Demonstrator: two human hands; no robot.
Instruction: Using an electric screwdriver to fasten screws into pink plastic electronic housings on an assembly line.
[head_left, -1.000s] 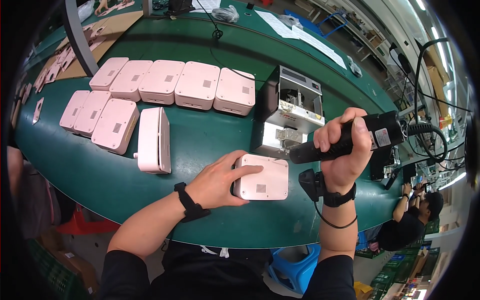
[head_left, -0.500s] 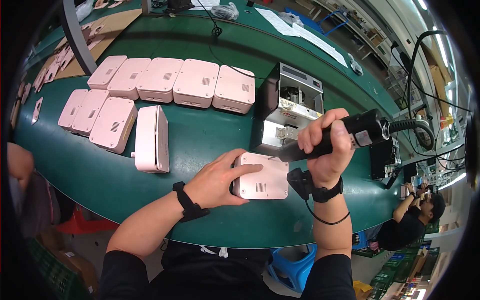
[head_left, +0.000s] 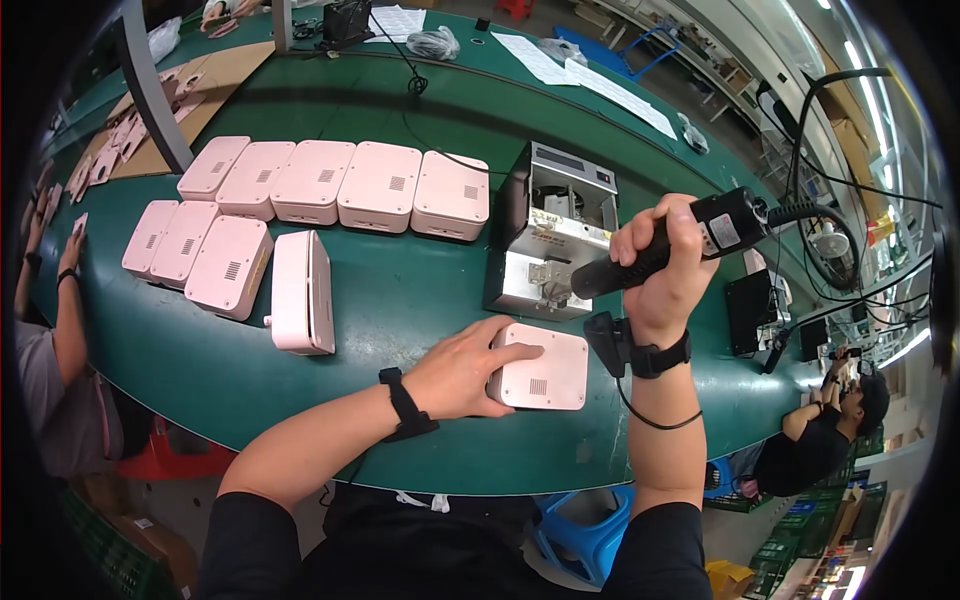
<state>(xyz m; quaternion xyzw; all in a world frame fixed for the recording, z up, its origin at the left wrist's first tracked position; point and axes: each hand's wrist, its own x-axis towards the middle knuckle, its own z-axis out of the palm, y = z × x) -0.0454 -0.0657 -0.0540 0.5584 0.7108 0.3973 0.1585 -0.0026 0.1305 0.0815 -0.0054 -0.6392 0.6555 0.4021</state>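
My left hand (head_left: pixel 458 372) grips the left side of a pale pink plastic box (head_left: pixel 556 372) that lies flat on the green table. Its thumb rests on the top face, which has a small slotted vent and corner holes. In my right hand (head_left: pixel 664 268) is a black electric screwdriver (head_left: pixel 728 222), fingers wrapped round its body. The screwdriver's front end is at the metal front of a screw feeder (head_left: pixel 548 222), just beyond the box; the bit's tip cannot be made out. Both wrists wear black straps.
Several similar boxes (head_left: pixel 378 185) stand in two rows at the far left. One box (head_left: pixel 301 292) stands on its side nearer me. Flat pink parts lie on cardboard (head_left: pixel 222 88). Co-workers sit at left and right (head_left: pixel 810 440). A blue stool (head_left: pixel 588 535) is below the table edge.
My right hand has lifted the electric screwdriver off the box's top and moved it to the screw feeder. My left hand keeps its hold. At the left, a co-worker's arm has reached onto the table.
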